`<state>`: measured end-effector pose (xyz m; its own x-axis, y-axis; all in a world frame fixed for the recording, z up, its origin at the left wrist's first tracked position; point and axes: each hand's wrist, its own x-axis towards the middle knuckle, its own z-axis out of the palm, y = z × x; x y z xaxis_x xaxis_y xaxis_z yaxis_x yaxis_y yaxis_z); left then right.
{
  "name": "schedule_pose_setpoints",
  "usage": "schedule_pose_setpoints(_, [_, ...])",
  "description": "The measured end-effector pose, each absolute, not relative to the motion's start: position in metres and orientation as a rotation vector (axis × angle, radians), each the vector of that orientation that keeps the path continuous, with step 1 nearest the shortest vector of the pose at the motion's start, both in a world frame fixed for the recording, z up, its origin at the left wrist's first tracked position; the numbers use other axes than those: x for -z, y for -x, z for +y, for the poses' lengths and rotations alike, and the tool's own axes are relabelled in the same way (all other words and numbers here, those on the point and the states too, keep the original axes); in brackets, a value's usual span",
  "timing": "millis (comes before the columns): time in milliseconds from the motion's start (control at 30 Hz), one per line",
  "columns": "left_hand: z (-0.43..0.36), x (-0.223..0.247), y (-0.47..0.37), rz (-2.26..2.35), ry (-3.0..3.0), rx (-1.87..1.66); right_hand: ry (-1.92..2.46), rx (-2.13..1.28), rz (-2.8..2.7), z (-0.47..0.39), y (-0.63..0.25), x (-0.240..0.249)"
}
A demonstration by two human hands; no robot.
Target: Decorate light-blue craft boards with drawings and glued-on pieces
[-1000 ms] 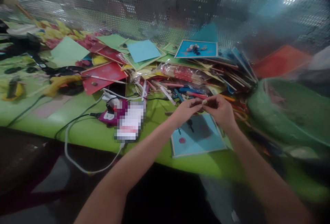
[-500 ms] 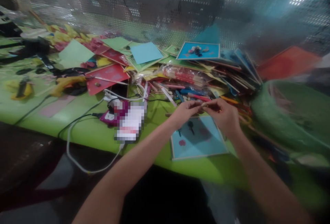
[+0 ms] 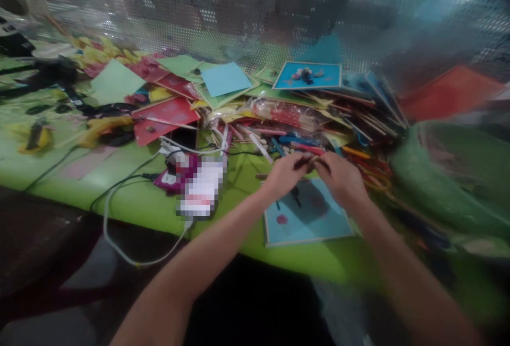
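Both hands are raised above the bench (image 3: 239, 237), with fingertips meeting in front of the body. The left hand (image 3: 287, 173) has its thumb and fingers drawn in to a pinch; the right hand (image 3: 343, 177) is closed likewise from the opposite side. Between them appears a small pale piece (image 3: 314, 159), gripped by both sets of fingertips. It is largely covered by the fingers, so its shape and long axis cannot be determined, nor which hand carries more of it.

The governing relation is between the piece and the blue panel (image 3: 319, 229). The panel lies flat on the bench, below the hands and on the wearer's side of them; its pale-edged near side runs left to right, rising slightly to the right in view. The piece is held up over the panel's far edge, apart from its surface. Neither hand is clearly nearer: the left wrist stands by the far left corner, the right wrist by the right edge.

A pink spot (image 3: 282, 219) and a dark shape (image 3: 295, 197) are noted on the panel. Beyond the fingertips lie mixed sticks (image 3: 261, 148); a phone (image 3: 203, 189) rests to the left, well apart.
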<state>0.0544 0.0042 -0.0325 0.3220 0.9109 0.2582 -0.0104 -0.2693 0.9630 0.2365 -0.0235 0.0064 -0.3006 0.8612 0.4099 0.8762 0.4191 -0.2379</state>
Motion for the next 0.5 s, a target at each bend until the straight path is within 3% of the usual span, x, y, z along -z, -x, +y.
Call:
schedule_pose_setpoints(233, [0.0,0.028,-0.056,0.879,-1.631,-1.149,1.442,0.167,-2.172,-0.028,-0.23,-0.007])
schedule_pose_setpoints(500, [0.005,0.032,-0.058,0.746,-1.434,-1.095,1.451,-0.495,-1.835,-0.027,-0.229,-0.014])
